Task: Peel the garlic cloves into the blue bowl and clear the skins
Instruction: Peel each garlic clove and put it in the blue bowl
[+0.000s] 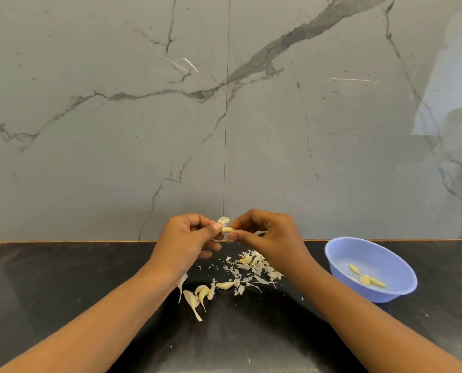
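Garlic clove (227, 229) is pinched between the fingers (217, 226) of the left hand (186, 239) and right hand (267, 234); slippery once bare, it may drop among skins (254, 265) beneath the fingers, missing the blue bowl (359, 253) to their right.

Black counter (63, 286) meets grey veined marble wall (116, 144)

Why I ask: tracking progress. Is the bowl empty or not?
Not empty: a few peeled cloves lie in the bowl, toward its near side.
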A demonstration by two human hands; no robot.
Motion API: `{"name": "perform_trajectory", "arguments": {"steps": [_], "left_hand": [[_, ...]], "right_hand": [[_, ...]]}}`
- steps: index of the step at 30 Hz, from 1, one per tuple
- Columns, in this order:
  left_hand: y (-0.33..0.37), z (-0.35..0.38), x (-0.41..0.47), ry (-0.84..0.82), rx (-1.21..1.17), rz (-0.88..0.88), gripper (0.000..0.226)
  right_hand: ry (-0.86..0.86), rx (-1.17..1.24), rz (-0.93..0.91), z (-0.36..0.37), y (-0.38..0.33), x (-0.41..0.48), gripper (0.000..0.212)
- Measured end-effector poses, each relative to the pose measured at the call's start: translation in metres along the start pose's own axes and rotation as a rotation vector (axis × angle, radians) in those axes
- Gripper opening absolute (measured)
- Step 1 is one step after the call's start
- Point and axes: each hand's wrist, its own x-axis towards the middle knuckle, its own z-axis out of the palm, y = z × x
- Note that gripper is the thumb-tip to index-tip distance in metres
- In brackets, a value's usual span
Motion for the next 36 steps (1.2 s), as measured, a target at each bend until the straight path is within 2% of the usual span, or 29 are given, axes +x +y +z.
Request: {"name": "perform_trajectory", "arguments": {"steps": [1, 3, 7, 12, 21, 29, 36], "left_hand": [[-0.001, 0.001, 0.0, 0.022, 0.039, 0.047, 0.009], [-0.004, 0.002, 0.0, 0.061, 0.098, 0.138, 0.009], [-0.005, 0.002, -0.001, 0.113, 0.127, 0.232, 0.009], [-0.006, 0.002, -0.001, 0.15, 0.161, 0.294, 0.007], [-0.007, 0.002, -0.003, 0.198, 0.23, 0.411, 0.003], [-0.009, 0.006, -0.003, 0.17, 0.2, 0.405, 0.001], [-0.008, 0.008, 0.0, -0.01, -0.083, 0.208, 0.008]], "right_hand": [[-0.012, 0.088, 0.102, -0.001, 0.001, 0.0, 0.016], [-0.037, 0.18, 0.184, -0.003, 0.0, 0.0, 0.022], [-0.068, 0.279, 0.229, -0.005, -0.002, 0.002, 0.011], [-0.074, 0.161, 0.206, -0.005, -0.005, 0.0, 0.009], [0.031, -0.046, 0.166, 0.004, -0.013, -0.004, 0.006], [0.113, -0.067, 0.176, 0.005, -0.014, -0.003, 0.014], [0.089, 0.105, 0.245, 0.0, -0.01, 0.0, 0.014]]}}
